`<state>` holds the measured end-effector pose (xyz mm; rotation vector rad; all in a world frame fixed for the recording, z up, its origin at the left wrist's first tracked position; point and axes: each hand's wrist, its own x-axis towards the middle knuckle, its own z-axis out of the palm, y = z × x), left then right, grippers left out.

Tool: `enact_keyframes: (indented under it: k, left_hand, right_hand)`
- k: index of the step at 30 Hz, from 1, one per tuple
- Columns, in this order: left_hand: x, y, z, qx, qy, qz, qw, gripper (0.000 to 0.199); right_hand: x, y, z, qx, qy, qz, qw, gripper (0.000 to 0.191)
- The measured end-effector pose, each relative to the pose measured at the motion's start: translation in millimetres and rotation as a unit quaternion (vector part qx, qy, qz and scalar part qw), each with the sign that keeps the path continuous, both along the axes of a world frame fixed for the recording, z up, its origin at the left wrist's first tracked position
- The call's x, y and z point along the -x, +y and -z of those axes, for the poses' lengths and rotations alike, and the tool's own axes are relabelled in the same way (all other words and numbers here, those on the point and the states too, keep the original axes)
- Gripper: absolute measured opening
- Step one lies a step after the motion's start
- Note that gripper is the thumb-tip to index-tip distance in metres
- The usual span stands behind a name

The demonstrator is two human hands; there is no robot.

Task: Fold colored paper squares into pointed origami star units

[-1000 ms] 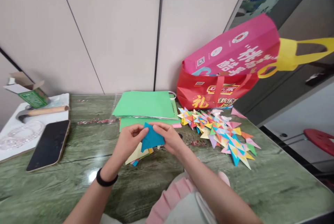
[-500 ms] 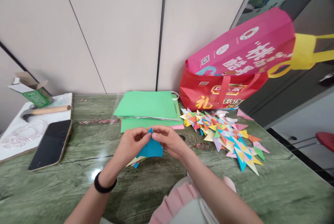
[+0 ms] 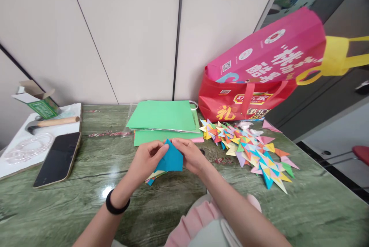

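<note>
Blue, peaked piece of folded paper (image 3: pixel 173 160), flatter and straighter-edged than a moment ago; location: above the green marbled table (image 3: pixel 43 216), pinched near its peak by left hand (image 3: pixel 144 159) and right hand (image 3: pixel 192 156); handling: aligned edges, light even thumb pressure for a crisp crease.

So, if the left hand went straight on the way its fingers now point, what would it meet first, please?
The left hand, pinching a folded blue paper sheet, would probably first meet the bare right hand, whose fingertips hold the same sheet; how the two line up in depth is unclear.
</note>
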<state>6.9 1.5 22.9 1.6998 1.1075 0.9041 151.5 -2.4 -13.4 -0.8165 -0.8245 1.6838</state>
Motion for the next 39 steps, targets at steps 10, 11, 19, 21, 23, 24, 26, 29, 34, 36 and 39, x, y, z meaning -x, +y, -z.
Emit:
enact_keyframes:
  k: [10,11,19,21,23,24,26,29,34,36,39]
  left_hand:
    - [-3.2,-3.6,5.5,-0.020,0.009,-0.029,0.999,0.031]
    - [-3.6,-4.0,5.8,-0.025,0.010,-0.032,0.999,0.031]
    - [-2.9,-3.8,8.4,-0.057,0.022,-0.038,0.997,0.028]
    - [-1.8,-3.2,9.5,-0.053,0.022,-0.035,0.998,0.027]
    - [-0.8,-2.5,9.7,-0.048,0.017,-0.030,0.998,0.026]
    - [-0.4,-2.1,9.5,-0.045,0.015,-0.028,0.998,0.025]
    - [0.2,-1.3,8.5,-0.038,0.009,-0.025,0.999,0.025]
    - [0.1,-1.1,6.6,-0.027,0.004,-0.019,0.999,0.027]
    - [-1.8,-3.4,5.9,-0.022,0.006,-0.023,0.999,0.031]
    - [-2.5,-4.0,6.6,-0.030,0.010,-0.029,0.999,0.030]
    - [-2.8,-3.8,6.9,-0.037,0.009,-0.028,0.999,0.028]
  right_hand:
    - [-0.5,-1.5,1.0,-0.028,-0.007,-0.016,0.999,0.028]
    - [-0.7,-1.5,1.6,-0.029,-0.010,-0.015,0.999,0.028]
    - [-0.1,-1.6,-0.1,-0.032,-0.034,-0.001,0.999,0.027]
    - [0.3,-2.3,-1.9,-0.032,-0.025,0.000,0.999,0.025]
    - [0.5,-2.8,-3.2,-0.039,-0.022,0.000,0.999,0.022]
    - [0.4,-2.9,-3.5,-0.044,-0.022,-0.001,0.999,0.022]
    - [0.2,-2.8,-3.5,-0.051,-0.021,-0.003,0.998,0.021]
    - [-0.4,-2.3,-2.7,-0.046,-0.014,-0.005,0.999,0.022]
    - [-0.8,-2.2,-2.4,-0.040,-0.013,-0.007,0.999,0.024]
    - [-0.5,-2.5,-2.3,-0.048,-0.012,-0.009,0.999,0.023]
    - [-0.1,-2.7,-2.2,-0.055,-0.012,-0.009,0.998,0.019]
